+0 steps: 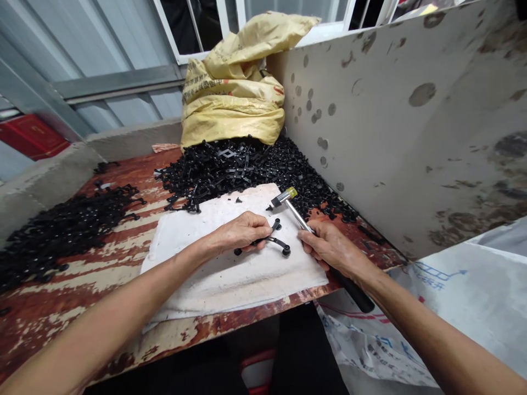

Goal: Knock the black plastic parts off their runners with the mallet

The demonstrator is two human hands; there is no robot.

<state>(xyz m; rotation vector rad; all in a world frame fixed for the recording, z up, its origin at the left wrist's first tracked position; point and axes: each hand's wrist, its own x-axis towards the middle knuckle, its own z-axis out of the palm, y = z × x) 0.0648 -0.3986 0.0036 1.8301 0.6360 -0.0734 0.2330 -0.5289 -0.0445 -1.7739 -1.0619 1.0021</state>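
Observation:
My left hand is closed around one end of a black hinged part, whose two arms cross and end in round knobs. That part is just above a white cloth spread on the table. My right hand grips a small hammer by its shaft, with the black handle end sticking out below the palm. The hammer's head has a black face and a yellow face and hovers over the cloth's right edge. A tiny black piece lies on the cloth near its far side.
A large heap of black parts spills from a yellow woven sack behind the cloth. Another pile of black parts covers the table's left. A stained board rises along the right, and a white plastic sack sits below.

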